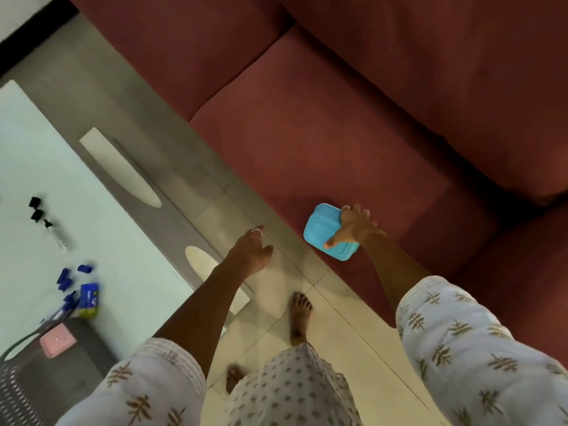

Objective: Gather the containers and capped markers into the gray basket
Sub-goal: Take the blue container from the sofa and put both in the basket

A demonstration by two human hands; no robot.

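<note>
A light blue flat container (322,230) lies at the front edge of the red sofa seat (307,133). My right hand (353,226) grips it, thumb across the lid and fingers curled over its far edge. My left hand (253,249) hovers over the floor with relaxed fingers, holding nothing. The gray basket (76,348) stands at the lower left on the glass table (40,167), with a pink container (57,339) in it. Blue markers and caps (66,279), black caps (37,209) and a clear marker (60,236) lie on the table.
A small blue and yellow box (89,299) stands on the table near the basket. Tiled floor (322,327) runs between table and sofa, with my bare feet (299,315) on it. The sofa back and a second cushion fill the right side.
</note>
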